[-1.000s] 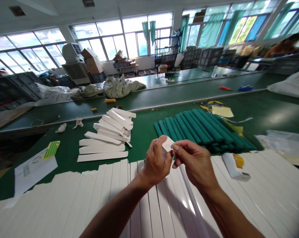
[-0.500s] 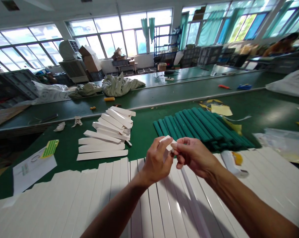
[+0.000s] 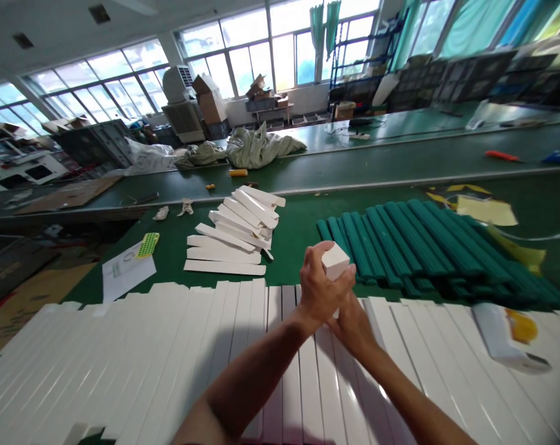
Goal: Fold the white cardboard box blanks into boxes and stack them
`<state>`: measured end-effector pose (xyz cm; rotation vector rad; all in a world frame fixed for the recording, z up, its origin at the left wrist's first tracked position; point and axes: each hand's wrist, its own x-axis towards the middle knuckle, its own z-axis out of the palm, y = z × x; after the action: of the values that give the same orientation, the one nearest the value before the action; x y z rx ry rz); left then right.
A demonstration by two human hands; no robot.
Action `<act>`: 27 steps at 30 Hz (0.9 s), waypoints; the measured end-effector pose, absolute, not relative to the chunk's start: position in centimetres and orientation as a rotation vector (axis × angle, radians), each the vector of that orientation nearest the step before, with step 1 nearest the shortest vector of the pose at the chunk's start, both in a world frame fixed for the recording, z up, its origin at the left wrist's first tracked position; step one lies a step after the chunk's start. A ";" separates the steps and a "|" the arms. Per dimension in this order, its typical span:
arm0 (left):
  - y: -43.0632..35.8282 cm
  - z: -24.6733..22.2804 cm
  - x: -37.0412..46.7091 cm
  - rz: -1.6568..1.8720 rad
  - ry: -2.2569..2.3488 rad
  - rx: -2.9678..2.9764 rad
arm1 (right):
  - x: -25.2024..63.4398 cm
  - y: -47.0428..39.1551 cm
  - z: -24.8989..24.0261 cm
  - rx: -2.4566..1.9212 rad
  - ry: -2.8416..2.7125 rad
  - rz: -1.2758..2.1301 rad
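My left hand (image 3: 318, 285) is wrapped round the far end of a long, narrow white carton (image 3: 335, 262), whose closed, squared end shows between thumb and fingers. Just below and to the right, my right hand (image 3: 353, 326) grips the same carton; its fingers are partly hidden behind my left hand and wrist. Beneath both hands lies a wide row of white cartons (image 3: 159, 346), side by side. Right of the hands are stacked dark green ribbed rods (image 3: 400, 244). To the left is a loose pile of flatter white cartons (image 3: 233, 235).
A white and yellow tape dispenser (image 3: 505, 337) sits on the cartons at right. At left lie a paper sheet (image 3: 127, 275) and a green dotted sticker sheet (image 3: 148, 245). Beyond are a yellow roll (image 3: 238, 173), a crumpled grey sack (image 3: 261, 147) and a red-handled tool (image 3: 502, 156).
My left hand has gone from fingering the carton's end flap to clasping its now closed end. My right hand has moved lower onto the carton. The view has swung left.
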<state>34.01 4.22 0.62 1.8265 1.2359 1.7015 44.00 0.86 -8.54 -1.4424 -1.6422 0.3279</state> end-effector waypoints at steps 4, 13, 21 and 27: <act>7.4 0.5 32.6 1.527 1.354 1.774 | 42.6 0.3 -9.8 -1.656 -1.862 0.217; 16.1 -5.5 18.7 0.992 2.161 1.919 | 37.7 -1.1 -14.1 -2.105 -1.863 1.069; 23.1 -6.2 14.3 0.525 2.119 2.241 | 36.1 -2.0 -13.6 -1.674 -2.209 1.398; 24.4 -2.0 14.2 0.540 1.871 2.402 | 38.3 -1.2 -13.1 -1.469 -2.150 1.493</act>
<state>14.18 24.44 -2.04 2.4016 1.8714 0.5403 38.29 -1.24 -13.12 -1.4692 -2.1502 1.4932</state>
